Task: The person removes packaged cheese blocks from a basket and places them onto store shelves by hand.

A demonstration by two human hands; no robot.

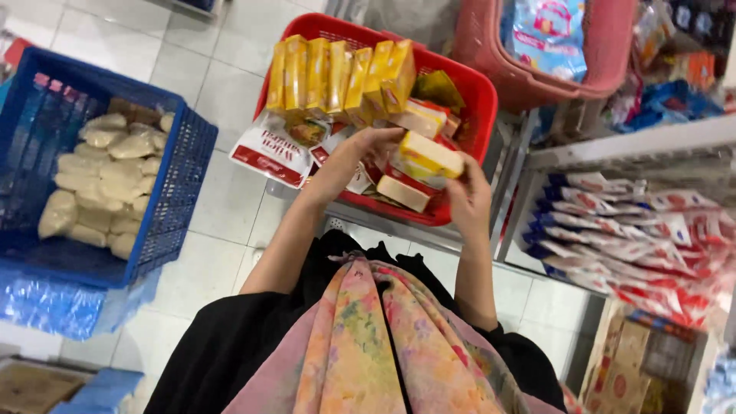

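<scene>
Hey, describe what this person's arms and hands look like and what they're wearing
Both forearms are bare, with no gloves or visible jewellery on the left hand or right hand. Black sleeves end near the elbows. A pink floral scarf with orange and green patches drapes down the front.

A row of upright yellow cartons [337,77] stands along the back of the red basket [479,100]. In front of them lie pale yellow blocks with red edges [418,119], and one yellow-and-white block [429,157] sits between the two hands. A white-and-red pouch [272,149] hangs over the basket's left rim. Clear bags of pale lumps [107,180] fill the blue crate [180,176]. Red, white and blue packets [636,241] crowd the shelf [629,142] at right. A blue-and-pink bag [548,34] lies in the pink basket [609,54].
</scene>
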